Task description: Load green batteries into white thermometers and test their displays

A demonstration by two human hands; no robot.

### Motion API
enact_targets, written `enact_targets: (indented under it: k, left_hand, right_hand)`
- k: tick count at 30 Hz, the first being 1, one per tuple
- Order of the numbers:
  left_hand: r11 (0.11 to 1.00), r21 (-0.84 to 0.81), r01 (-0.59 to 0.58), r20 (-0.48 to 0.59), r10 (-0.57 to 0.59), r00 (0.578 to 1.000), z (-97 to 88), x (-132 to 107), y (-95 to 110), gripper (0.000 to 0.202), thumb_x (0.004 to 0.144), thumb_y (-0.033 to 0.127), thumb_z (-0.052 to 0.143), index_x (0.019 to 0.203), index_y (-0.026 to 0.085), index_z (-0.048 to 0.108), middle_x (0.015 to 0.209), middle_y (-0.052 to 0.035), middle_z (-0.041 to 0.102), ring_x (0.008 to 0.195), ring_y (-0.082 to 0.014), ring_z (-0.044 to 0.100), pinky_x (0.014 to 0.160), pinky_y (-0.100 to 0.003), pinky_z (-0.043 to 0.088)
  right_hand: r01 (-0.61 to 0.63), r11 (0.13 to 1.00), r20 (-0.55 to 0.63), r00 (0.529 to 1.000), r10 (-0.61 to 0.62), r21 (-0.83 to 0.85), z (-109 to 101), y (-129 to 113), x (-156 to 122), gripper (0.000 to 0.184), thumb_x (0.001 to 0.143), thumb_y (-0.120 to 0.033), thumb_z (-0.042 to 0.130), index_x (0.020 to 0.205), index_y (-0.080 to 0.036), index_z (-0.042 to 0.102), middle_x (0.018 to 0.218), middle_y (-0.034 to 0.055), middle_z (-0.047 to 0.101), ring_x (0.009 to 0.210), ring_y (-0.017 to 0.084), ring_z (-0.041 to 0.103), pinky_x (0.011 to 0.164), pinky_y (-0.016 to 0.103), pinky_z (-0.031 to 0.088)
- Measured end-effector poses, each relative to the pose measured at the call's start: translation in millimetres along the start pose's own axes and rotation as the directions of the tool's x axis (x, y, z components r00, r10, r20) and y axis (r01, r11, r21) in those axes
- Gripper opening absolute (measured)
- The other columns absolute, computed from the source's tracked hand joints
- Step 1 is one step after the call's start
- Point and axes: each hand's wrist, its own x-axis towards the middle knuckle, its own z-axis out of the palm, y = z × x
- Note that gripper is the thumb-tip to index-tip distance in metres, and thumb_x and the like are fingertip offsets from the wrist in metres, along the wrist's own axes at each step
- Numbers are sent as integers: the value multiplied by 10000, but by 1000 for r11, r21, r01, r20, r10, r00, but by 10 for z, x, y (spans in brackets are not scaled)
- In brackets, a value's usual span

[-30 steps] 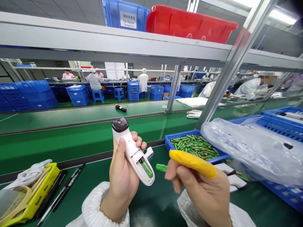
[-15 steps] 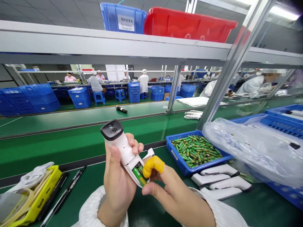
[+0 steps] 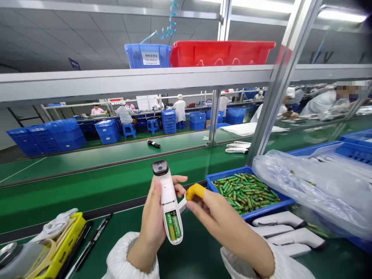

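While the left hand (image 3: 152, 217) grips: a slim white plastic handheld device (image 3: 167, 190) with a glossy black head, raised over the dark-green work surface (image 3: 200, 252), left of a blue plastic tray (image 3: 269, 209); thumb on one side, fingers beyond.
Battery compartment: open; two green cylindrical batteries (image 3: 173, 226) side by side inside.
Right hand (image 3: 215, 215): fingers curled, one in a yellow finger cot (image 3: 195, 190), beside a small white plastic cover (image 3: 183, 204); whether pinching it, I cannot tell.
Handling: probably light, stiff, rather slippery; best held round the body below the head; the thin cover seems most fragile.
Surface: more white devices (image 3: 299, 236) along the tray's near edge; loose green batteries fill the tray.
Room: red bin (image 3: 221, 54) on a pale shelf (image 3: 116, 83); seated workers beyond.
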Motion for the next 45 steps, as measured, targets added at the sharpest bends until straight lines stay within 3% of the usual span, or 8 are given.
enact_targets:
  k: [5, 10, 14, 20, 27, 33, 39, 45]
  left_hand:
    - [967, 210, 145, -61, -135, 989, -102, -7, -27, 391, 870, 509, 480, 1089, 189, 528, 740, -10, 585, 495, -92, 493, 443, -200, 381]
    - [890, 358, 282, -314, -170, 934, -641, -133, -148, 369, 794, 290, 592, 1130, 183, 482, 718, 21, 544, 495, -95, 509, 458, -205, 418]
    - [783, 522, 337, -524, -18, 852, -1204, -306, -279, 568, 810, 122, 523, 1343, 186, 339, 1194, -104, 531, 854, -157, 628, 741, -292, 528]
    - [560, 760, 330, -500, 179, 847, -1629, -448, -512, 451, 838, 178, 604, 1272, 178, 481, 1381, -120, 438, 1257, -300, 419, 1036, -548, 333]
    - [476, 852, 219, -374, 259, 891, -1689, -349, -878, 411, 874, 260, 576, 1267, 180, 487, 1382, -119, 438, 1239, -296, 442, 1014, -548, 367]
    - [426, 894, 135, -268, 269, 925, -1628, -386, -956, 440, 863, 257, 585, 1280, 178, 467, 1424, -122, 372, 1307, -324, 344, 1044, -574, 313]
    - [398, 912, 101, -201, 217, 955, -1571, -367, -933, 506, 834, 294, 611, 1287, 153, 436, 1386, -142, 391, 1288, -323, 368, 1049, -558, 314]
    - [405, 908, 106, -162, 106, 981, -1509, -375, -963, 541, 881, 403, 465, 1356, 169, 354, 1428, -157, 272, 1357, -290, 289, 1101, -475, 286]
  right_hand:
    - [47, 962, 258, 966, 25, -268, 128, 343, 206, 202, 938, -196, 386, 1002, -157, 574, 950, 82, 608, 830, 215, 622, 710, 316, 437]
    - [122, 939, 499, 865, 59, -323, 542, 617, 351, 318, 895, -236, 491, 1186, -127, 560, 1171, 149, 525, 891, 270, 640, 755, 361, 465]
    - [141, 942, 554, 831, 56, -306, 769, 687, 375, 374, 886, -342, 532, 1193, -131, 577, 1178, 166, 522, 953, 316, 621, 794, 401, 471]
    - [178, 925, 566, 823, 46, -335, 839, 639, 328, 262, 862, -270, 571, 1065, -112, 618, 1097, 149, 547, 869, 289, 637, 752, 385, 494]
    - [166, 889, 428, 903, 37, -426, 1054, 527, 122, 306, 828, -246, 594, 1089, -87, 602, 1228, 187, 502, 1020, 356, 566, 772, 426, 517]
    - [92, 878, 224, 975, 18, -470, 1235, 585, -35, 335, 829, -140, 452, 1132, -85, 585, 1359, 181, 437, 1016, 328, 557, 839, 463, 491]
    - [-5, 898, 56, 998, 33, -439, 1349, 663, -160, 328, 814, -69, 394, 1063, -73, 608, 1408, 200, 384, 1010, 307, 575, 876, 457, 477]
    - [-50, 924, -69, 997, 25, -380, 1393, 789, -168, 245, 788, -34, 421, 920, -102, 616, 1361, 173, 431, 1127, 282, 520, 953, 402, 455]
